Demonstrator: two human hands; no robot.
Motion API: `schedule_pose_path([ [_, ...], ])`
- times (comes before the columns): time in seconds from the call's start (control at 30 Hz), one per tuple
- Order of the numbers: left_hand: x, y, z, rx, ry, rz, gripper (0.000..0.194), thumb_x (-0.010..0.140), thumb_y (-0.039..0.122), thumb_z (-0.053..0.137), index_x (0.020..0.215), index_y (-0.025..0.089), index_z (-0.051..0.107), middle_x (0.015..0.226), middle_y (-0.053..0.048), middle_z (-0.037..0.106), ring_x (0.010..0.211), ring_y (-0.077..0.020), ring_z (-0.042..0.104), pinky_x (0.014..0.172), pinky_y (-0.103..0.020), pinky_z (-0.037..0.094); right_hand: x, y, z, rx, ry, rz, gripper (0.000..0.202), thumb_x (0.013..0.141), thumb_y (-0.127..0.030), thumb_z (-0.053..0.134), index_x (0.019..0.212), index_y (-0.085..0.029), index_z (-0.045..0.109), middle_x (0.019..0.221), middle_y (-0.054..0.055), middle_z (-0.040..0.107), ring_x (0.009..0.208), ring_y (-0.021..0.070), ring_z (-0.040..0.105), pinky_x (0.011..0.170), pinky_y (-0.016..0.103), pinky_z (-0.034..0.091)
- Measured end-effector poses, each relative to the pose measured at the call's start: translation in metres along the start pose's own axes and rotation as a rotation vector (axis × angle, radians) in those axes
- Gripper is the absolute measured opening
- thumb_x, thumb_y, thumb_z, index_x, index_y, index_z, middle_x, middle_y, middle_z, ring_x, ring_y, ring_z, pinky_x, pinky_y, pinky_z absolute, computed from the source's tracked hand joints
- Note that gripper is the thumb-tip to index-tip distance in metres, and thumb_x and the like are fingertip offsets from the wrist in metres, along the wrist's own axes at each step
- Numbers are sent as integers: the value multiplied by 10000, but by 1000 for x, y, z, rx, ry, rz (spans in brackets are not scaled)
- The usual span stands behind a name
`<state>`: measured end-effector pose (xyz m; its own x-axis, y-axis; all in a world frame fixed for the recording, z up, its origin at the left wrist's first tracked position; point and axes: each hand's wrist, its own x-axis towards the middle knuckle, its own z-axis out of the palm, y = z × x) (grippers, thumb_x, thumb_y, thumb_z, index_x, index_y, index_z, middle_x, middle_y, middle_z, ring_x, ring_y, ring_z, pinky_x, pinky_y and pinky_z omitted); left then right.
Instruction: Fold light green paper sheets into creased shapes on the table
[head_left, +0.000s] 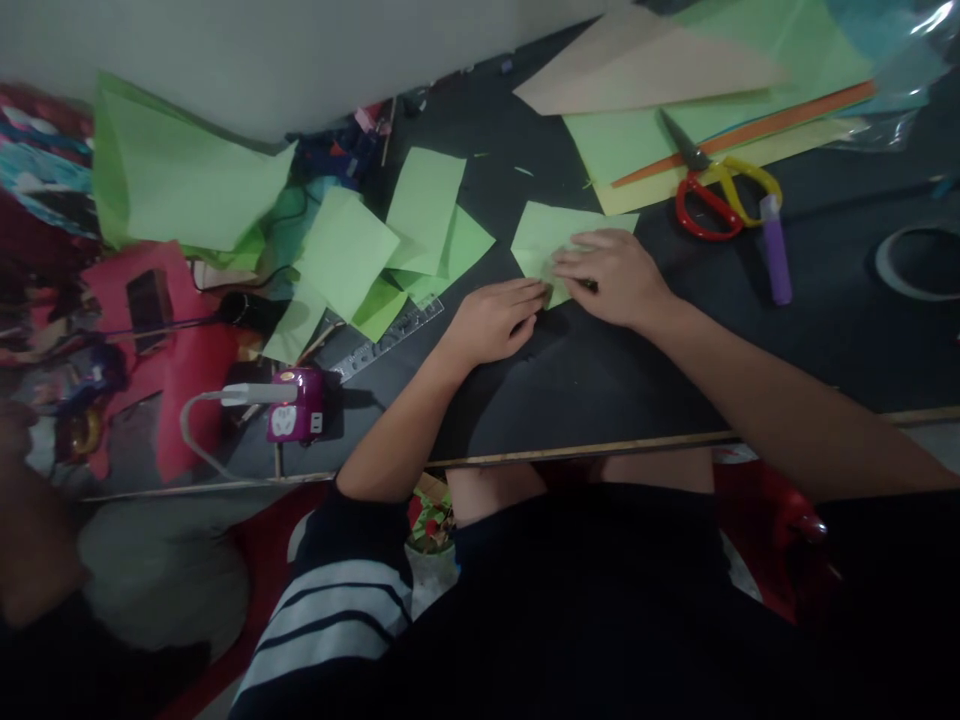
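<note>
A light green sheet of paper lies on the dark tabletop in front of me, its lower part narrowing under my fingers. My right hand rests over its right side, fingers bent and pressed onto it, holding it against the table. From the left, my left hand reaches the paper's lower edge; its fingers are together and the fingertips grip there, near the right hand's fingertips. The exact pinch is hidden beneath the fingers. Left of the hands, several green paper pieces overlap, partly covering a clear ruler.
Scissors with red and yellow handles lie at the upper right on coloured sheets. Beside them are a purple glue-stick-like tube and a tape roll. A purple plug adapter stands near the table edge. Another person's arm shows far left.
</note>
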<state>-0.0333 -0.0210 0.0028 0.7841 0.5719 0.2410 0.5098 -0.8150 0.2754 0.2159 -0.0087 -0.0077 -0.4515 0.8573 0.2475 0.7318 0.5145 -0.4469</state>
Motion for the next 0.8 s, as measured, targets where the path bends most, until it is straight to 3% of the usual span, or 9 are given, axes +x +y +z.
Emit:
schedule_pose_path([
  [0.13, 1, -2, -1, 50, -11, 38, 425, 1049, 206, 436, 1230, 172, 820, 1343, -115, 814, 1343, -255, 744, 1116, -403, 629, -3, -2, -3, -16, -55, -146, 410, 1042, -329, 512, 1302, -351, 829, 1391, -13, 791, 1447, 347, 636, 1213, 638, 451],
  [0.23, 0, -3, -2, 90, -43, 41, 426, 1049, 232, 447, 1258, 163, 811, 1362, -126, 806, 1325, -270, 756, 1087, -411, 640, -5, -3, -4, -44, -82, -204, 413, 1057, -360, 516, 1365, -368, 791, 1435, -18, 768, 1491, 350, 596, 1234, 668, 413],
  [0.33, -1, -3, -4, 91, -52, 57, 457, 1048, 238, 436, 1322, 133, 787, 1438, -136, 768, 1339, -270, 749, 1113, -409, 625, -5, -4, -7, -74, -111, -164, 423, 1095, -376, 462, 1351, -350, 798, 1458, -11, 756, 1532, 338, 559, 1281, 677, 355],
  [0.47, -1, 0, -7, 79, -83, 44, 480, 1043, 226, 433, 1380, 134, 762, 1501, -122, 729, 1381, -267, 723, 1141, -413, 605, -2, -7, -12, -104, -203, -68, 480, 1112, -415, 420, 1394, -270, 780, 1532, 34, 708, 1551, 339, 542, 1300, 629, 377],
  [0.6, 1, 6, -11, 97, -133, -1, 511, 1045, 237, 431, 1454, 135, 719, 1535, -134, 702, 1422, -283, 692, 1141, -436, 592, -2, -5, -10, -111, -192, -32, 491, 1113, -426, 410, 1438, -292, 753, 1586, 28, 664, 1571, 371, 511, 1281, 682, 382],
  [0.7, 2, 10, -14, 118, -157, -14, 531, 1061, 240, 394, 1480, 117, 695, 1547, -151, 688, 1449, -296, 670, 1126, -454, 592, -4, 2, -6, -102, -186, -51, 527, 1111, -416, 403, 1574, -327, 637, 1630, 22, 624, 1614, 395, 442, 1284, 742, 332],
  [0.8, 2, 9, -14, 108, -157, -1, 534, 1064, 231, 381, 1484, 109, 688, 1561, -149, 677, 1488, -297, 636, 1165, -467, 570, -5, 10, -1, -136, -210, -87, 609, 1109, -395, 388, 1716, -353, 424, 1709, 3, 536, 1660, 409, 350, 1307, 790, 232],
])
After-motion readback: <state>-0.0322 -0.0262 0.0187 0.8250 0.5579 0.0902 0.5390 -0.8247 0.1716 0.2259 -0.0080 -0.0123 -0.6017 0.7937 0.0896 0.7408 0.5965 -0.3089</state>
